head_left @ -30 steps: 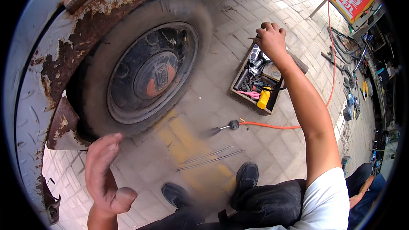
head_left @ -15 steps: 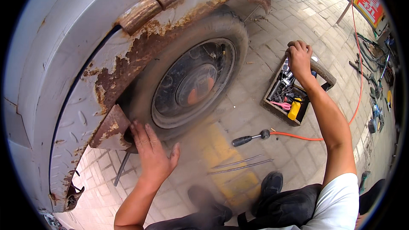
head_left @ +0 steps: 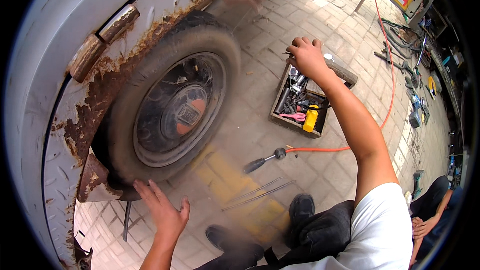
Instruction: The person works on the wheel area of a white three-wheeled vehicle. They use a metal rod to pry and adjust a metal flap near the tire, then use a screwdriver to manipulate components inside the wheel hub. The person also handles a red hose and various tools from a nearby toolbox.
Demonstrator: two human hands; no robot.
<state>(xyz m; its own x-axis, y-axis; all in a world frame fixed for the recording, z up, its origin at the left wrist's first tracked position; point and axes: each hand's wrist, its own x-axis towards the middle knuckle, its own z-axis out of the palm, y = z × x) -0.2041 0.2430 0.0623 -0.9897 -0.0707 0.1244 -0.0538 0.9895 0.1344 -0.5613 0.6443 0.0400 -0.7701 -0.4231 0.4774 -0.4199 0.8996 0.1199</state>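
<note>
The dark tyre (head_left: pixel 225 45) stands under the rusty vehicle body, with a black hub (head_left: pixel 184 112) bearing reddish patches. My left hand (head_left: pixel 162 207), fingers spread and holding nothing, is at the tyre's lower edge; whether the fingertips touch the rubber I cannot tell. My right hand (head_left: pixel 307 57) is over the far end of an open toolbox (head_left: pixel 295 131), its fingers curled. A dark bit shows at the fingertips, but what they grip is hidden. Inside the box lie sockets, pink-handled scissors (head_left: pixel 294 117) and a yellow tool (head_left: pixel 310 118).
A black-handled ratchet (head_left: pixel 265 161) lies on the paving beside an orange hose (head_left: pixel 320 149). Two thin metal rods (head_left: pixel 260 194) are near my shoes. A rusty flap (head_left: pixel 95 180) hangs beside the tyre. Hoses and tools (head_left: pixel 415 110) line the right; another person's hands (head_left: pixel 424 226) show there.
The view has shifted, so the scene sits farther left. The wheel has turned counter-clockwise, and its hub looks sharper. My left hand is a little farther from the flap; my right stays above the toolbox.
</note>
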